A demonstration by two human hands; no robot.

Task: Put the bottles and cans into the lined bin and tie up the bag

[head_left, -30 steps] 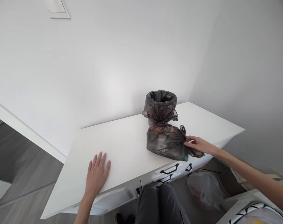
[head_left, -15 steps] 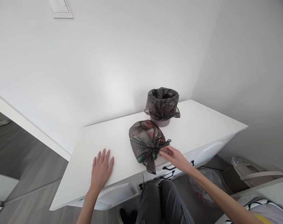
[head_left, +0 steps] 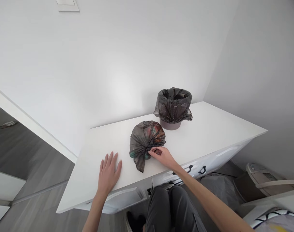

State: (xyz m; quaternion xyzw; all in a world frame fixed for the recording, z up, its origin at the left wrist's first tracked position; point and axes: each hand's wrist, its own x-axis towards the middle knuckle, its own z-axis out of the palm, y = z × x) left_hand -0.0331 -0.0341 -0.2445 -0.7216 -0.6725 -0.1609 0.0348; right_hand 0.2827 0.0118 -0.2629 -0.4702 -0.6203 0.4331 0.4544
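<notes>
A tied, see-through black garbage bag [head_left: 143,137] lies near the front edge of the white cabinet top [head_left: 197,138]. Red, orange and green contents show through its film. My right hand [head_left: 162,157] pinches the bag at its gathered knot, fingertips closed on the plastic. To the left, my left hand [head_left: 108,174] rests flat on the cabinet top with fingers spread, apart from the bag. Behind the bag stands a small trash can [head_left: 170,125], upright, with a black liner [head_left: 174,108] folded over its rim.
A white wall [head_left: 120,64] rises behind the cabinet, and a grey wall [head_left: 263,74] stands at the right. Drawer handles [head_left: 202,170] stick out along the front. A pale appliance [head_left: 270,177] sits low at the right, beside a clear plastic bag [head_left: 218,188].
My right hand has moved left with the knot, and the garbage bag has shifted and turned slightly left. My left hand stays flat on the cabinet. The view has shifted a little.
</notes>
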